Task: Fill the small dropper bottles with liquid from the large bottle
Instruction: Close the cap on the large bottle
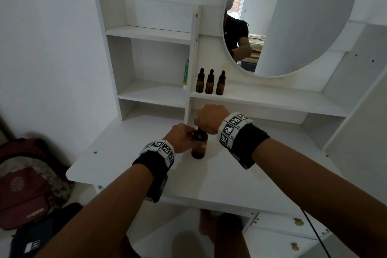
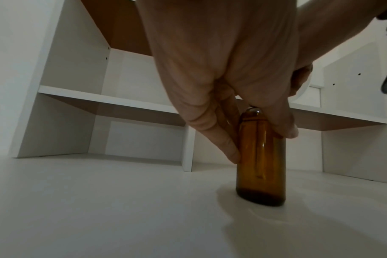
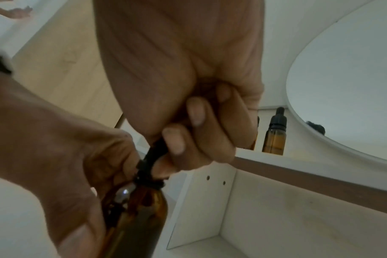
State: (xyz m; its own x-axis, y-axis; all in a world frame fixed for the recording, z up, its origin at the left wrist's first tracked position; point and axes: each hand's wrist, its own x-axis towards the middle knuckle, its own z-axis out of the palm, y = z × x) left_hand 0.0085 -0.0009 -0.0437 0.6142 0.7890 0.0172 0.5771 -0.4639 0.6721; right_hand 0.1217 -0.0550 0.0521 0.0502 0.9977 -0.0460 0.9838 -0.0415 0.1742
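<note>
Bottles: 3 sm droppers (image 1: pixel 210 81), 1 lg (image 1: pixel 199 146)

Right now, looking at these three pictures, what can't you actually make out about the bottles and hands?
- Large bottle: cap and neck hidden by the right hand in the head view; its liquid level is unreadable through the dark glass.
- Small dropper bottles: too small in the head view to tell full from empty; the right wrist view shows only one clearly.
- Left hand: fingers behind the bottle hidden in the left wrist view.
</note>
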